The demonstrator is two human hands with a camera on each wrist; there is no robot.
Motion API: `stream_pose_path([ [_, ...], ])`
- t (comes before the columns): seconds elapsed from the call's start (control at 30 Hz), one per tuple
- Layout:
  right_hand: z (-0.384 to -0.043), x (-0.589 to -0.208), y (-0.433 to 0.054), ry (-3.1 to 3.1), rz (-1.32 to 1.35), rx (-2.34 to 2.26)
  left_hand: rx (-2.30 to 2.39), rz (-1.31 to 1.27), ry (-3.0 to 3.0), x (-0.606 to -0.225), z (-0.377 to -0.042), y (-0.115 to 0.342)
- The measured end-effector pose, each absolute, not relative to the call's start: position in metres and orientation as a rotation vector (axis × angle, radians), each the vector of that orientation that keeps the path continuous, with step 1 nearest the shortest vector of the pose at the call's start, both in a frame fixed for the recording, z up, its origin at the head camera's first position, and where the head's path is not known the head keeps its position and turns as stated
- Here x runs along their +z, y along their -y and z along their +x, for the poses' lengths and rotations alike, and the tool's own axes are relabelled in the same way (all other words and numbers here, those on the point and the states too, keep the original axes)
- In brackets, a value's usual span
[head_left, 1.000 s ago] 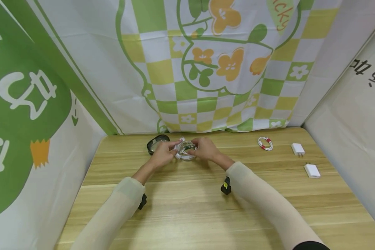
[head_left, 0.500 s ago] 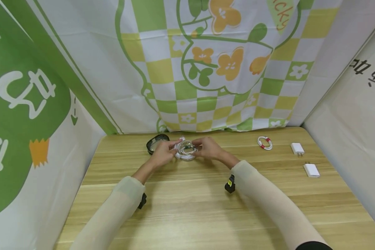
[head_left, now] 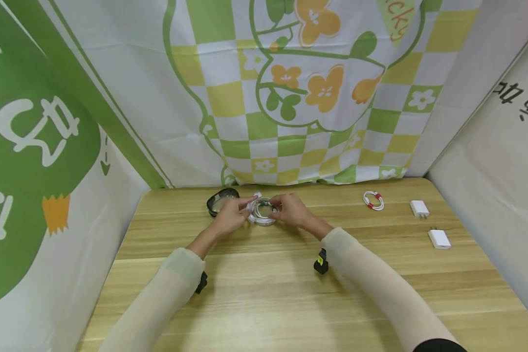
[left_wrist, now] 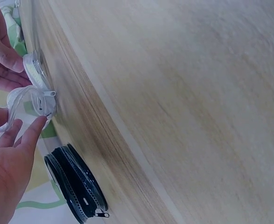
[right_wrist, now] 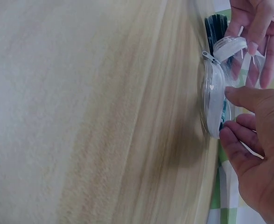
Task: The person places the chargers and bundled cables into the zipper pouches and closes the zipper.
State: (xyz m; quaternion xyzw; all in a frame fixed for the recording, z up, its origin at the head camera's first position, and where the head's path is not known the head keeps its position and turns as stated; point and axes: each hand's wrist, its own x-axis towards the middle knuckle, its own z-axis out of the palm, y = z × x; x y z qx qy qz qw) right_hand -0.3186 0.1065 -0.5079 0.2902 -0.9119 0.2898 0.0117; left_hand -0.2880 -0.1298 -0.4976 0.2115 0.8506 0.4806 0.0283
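A round clear zip pouch point(head_left: 264, 221) with a white zipper rim stands unzipped near the back of the table. White coiled cable point(head_left: 258, 211) shows within its outline in the head view. My left hand point(head_left: 230, 215) pinches the pouch's folded-back clear lid point(right_wrist: 230, 46) between thumb and fingers. On the opposite side my right hand point(head_left: 292, 210) holds the pouch's edge, its thumb at the white rim and fingers curled beyond it. Whether the right fingertips also touch the cable is hidden. Beside the left hand lies a black zip pouch point(left_wrist: 76, 184) with its zipper open.
At the back right of the wooden table point(head_left: 264, 303) lies a white cable coil point(head_left: 373, 201) with red ties. Two white charger plugs point(head_left: 420, 209) sit farther right. A patterned curtain point(head_left: 290, 156) hangs along the back edge.
My right hand has drawn slightly right, then back left to the pouch's edge. The white cable's loops have shifted a little. My left hand has stayed in place.
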Motion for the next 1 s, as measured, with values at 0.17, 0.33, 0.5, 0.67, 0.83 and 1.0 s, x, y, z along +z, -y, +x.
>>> stream_pose_path([
  [0.17,-0.317,-0.509,-0.105,2.832,0.887,0.876,1.436,0.665,-2.648,-0.499,-0.289,0.129],
  [0.33,-0.315,-0.507,-0.107,2.85,0.842,0.946,1.394,0.64,-2.657,-0.5,-0.29,0.128],
  [0.5,-0.313,-0.504,-0.113,2.854,0.818,0.993,1.401,0.631,-2.663,-0.5,-0.29,0.126],
  [0.67,-0.314,-0.505,-0.122,2.856,0.797,1.036,1.41,0.626,-2.661,-0.499,-0.289,0.126],
  [0.83,-0.314,-0.506,-0.133,2.863,0.779,1.086,1.412,0.625,-2.662,-0.497,-0.288,0.126],
  [1.0,-0.311,-0.501,-0.145,2.865,0.805,1.07,1.396,0.605,-2.668,-0.498,-0.29,0.126],
])
